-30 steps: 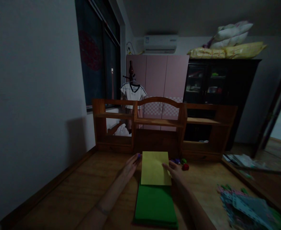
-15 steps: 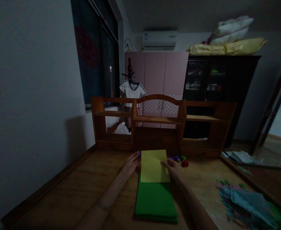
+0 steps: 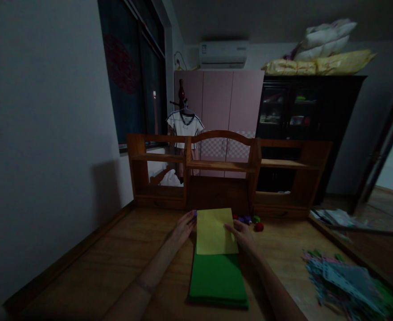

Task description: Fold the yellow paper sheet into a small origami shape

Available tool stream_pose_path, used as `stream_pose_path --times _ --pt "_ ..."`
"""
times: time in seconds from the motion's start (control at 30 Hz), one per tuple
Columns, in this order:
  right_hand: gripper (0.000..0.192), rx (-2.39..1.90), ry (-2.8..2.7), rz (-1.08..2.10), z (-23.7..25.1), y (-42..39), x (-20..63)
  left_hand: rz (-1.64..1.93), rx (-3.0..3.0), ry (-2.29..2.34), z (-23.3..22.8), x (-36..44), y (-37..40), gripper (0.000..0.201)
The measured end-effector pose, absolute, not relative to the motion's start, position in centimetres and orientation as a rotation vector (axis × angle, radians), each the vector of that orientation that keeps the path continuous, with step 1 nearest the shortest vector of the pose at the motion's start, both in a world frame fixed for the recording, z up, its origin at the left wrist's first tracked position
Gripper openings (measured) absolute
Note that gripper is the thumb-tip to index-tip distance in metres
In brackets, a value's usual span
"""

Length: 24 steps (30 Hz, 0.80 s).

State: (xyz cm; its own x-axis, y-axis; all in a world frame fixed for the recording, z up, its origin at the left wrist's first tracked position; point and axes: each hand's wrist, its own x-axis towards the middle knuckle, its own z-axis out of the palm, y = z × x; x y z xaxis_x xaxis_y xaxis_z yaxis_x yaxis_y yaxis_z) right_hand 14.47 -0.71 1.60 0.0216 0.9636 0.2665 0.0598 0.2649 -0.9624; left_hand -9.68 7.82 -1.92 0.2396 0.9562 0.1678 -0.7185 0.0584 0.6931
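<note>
A yellow sheet of paper (image 3: 214, 234) is held up in front of me, its lower edge overlapping the back of a thick green paper stack (image 3: 217, 278). My right hand (image 3: 244, 235) grips the sheet's right side, thumb on the front and fingers behind. At the left edge is my left hand (image 3: 184, 226), closed with its fingertips meeting the paper there; their ends are partly hidden. A small purple piece (image 3: 195, 214) shows by those fingertips. Whether the hand touches it, I cannot tell.
Small red, purple and green pieces (image 3: 257, 223) lie behind my right hand. A pile of light-blue, pink and green cut pieces (image 3: 346, 281) covers the table's right side. A wooden shelf unit (image 3: 221, 166) spans the back; a wall (image 3: 49, 133) borders the left.
The yellow sheet and both hands stay almost in place. Only a very slight shift of the view shows.
</note>
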Motion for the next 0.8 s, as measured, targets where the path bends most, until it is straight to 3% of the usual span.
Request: stream_pose_path --times 0.8 --pt "0.04 -1.212 -1.353 1.013 -0.4 0.6 15.3 1.258 1.368 0.786 -1.3 -8.2 6.8 0.045"
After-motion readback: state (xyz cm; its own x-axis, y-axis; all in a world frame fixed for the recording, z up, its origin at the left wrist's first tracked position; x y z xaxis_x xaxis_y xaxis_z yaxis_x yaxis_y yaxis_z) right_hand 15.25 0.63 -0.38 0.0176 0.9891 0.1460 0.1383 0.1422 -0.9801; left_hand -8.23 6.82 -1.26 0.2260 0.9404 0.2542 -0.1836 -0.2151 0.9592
